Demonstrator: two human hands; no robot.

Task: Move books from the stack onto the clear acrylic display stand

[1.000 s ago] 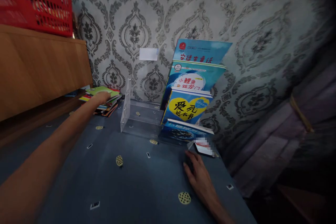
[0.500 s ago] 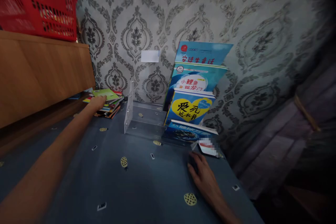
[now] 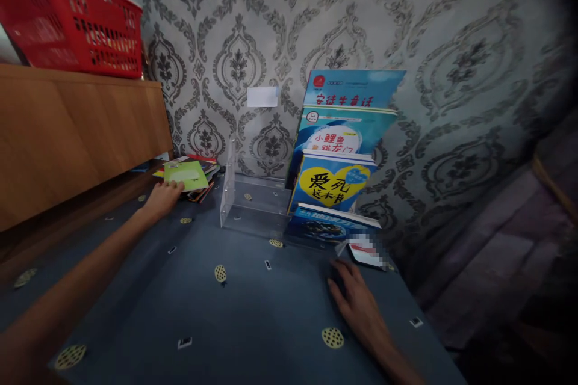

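At the far left of the table, my left hand point(image 3: 163, 197) has its fingers over the near edge of a thin green book point(image 3: 187, 177). This book lies on top of a pile of books point(image 3: 211, 163) and juts out toward me. My right hand point(image 3: 354, 295) rests on the tablecloth, holding nothing, its fingers apart and loosely bent. Just beyond it is a phone-like flat object point(image 3: 368, 252), partly blurred out. A clear acrylic rack point(image 3: 229, 189) stands against the wall. Several blue picture books point(image 3: 329, 183) stand in tiers on its right side.
A blue patterned tablecloth point(image 3: 253, 313) covers the table. To the left is a wooden cabinet point(image 3: 81, 132) with a red plastic basket point(image 3: 103, 36) on top. A white label point(image 3: 262, 97) appears in front of the patterned wall, and a curtain point(image 3: 506, 252) hangs at the right.
My left hand has drawn the green book toward me over the pile. My right hand stays nearly in place on the tablecloth. The view has shifted slightly.
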